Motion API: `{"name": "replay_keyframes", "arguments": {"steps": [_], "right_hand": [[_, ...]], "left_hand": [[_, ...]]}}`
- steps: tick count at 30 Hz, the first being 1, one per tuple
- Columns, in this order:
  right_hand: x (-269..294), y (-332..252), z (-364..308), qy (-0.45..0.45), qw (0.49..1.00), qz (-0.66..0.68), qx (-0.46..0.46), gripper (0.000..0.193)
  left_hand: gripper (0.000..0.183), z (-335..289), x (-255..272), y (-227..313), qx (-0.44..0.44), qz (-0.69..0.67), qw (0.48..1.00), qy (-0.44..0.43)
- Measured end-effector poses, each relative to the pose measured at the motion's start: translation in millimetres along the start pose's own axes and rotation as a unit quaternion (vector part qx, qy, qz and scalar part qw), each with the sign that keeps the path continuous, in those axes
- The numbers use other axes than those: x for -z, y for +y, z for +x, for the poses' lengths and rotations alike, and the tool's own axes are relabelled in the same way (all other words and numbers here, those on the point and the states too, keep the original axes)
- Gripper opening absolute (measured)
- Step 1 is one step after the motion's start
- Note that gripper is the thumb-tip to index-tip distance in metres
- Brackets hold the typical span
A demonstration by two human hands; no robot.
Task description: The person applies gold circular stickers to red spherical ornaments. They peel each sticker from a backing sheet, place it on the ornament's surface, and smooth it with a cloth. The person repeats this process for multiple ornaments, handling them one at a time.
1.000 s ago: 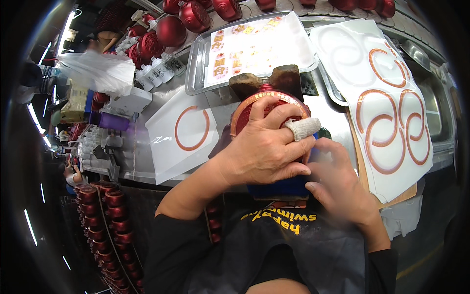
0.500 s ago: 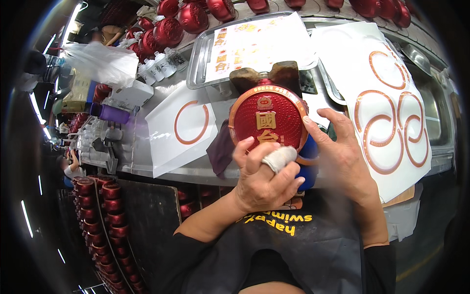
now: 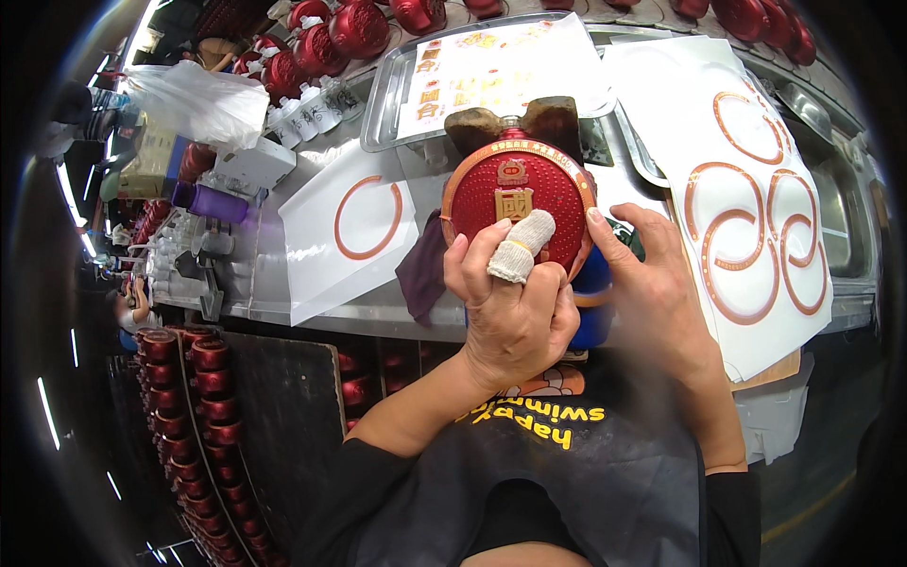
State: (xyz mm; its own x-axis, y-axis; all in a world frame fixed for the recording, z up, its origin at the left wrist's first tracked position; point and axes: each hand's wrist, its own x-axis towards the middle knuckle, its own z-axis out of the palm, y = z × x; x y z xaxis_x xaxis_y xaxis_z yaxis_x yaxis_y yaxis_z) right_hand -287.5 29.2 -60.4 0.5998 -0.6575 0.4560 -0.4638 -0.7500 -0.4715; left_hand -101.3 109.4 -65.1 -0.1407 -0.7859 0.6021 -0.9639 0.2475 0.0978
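Note:
A round red bottle (image 3: 477,201) with a studded face, gold raised characters and an orange ring strip (image 3: 460,176) along its edge stands before me. My left hand (image 3: 515,317) is over its lower face with bent fingers. One finger wears a white knitted finger cover (image 3: 522,248), which lies across the gold characters. Whether the curled fingers and thumb hold anything is hidden. At the bottle's right edge, my right hand (image 3: 657,269) touches the ring with its thumb; its index finger is stretched away, apart from the thumb. A dark two-pronged rest (image 3: 548,128) flanks the bottle's neck.
Left on the metal table, a white sheet (image 3: 312,250) bears one orange ring strip. Another sheet (image 3: 652,94) with several rings lies right. Behind stands a metal tray (image 3: 380,113) with a sticker sheet. A purple bottle (image 3: 210,201), a dark cloth (image 3: 422,283) and more red bottles (image 3: 359,30) surround.
My left hand's covered finger has swung from pointing right to pointing up, higher on the bottle's face. My right hand keeps its thumb at the ring's edge. The view has shifted slightly.

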Motion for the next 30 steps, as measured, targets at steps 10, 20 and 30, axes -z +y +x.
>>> {"name": "replay_keyframes", "arguments": {"steps": [10,20,30], "right_hand": [[-7,0,-4,0.001,1.0,-0.007,-0.001,0.072],[-10,-1,-7,-0.004,1.0,-0.027,0.0,0.07],[-10,-5,-9,-0.012,0.999,-0.036,-0.011,0.067]], "left_hand": [[0.024,-8,-11,7,0.056,0.003,0.998,0.037],[0.03,-16,1,6,0.032,-0.007,0.998,0.054],[0.023,-18,4,2,0.008,0.062,0.998,0.03]]}}
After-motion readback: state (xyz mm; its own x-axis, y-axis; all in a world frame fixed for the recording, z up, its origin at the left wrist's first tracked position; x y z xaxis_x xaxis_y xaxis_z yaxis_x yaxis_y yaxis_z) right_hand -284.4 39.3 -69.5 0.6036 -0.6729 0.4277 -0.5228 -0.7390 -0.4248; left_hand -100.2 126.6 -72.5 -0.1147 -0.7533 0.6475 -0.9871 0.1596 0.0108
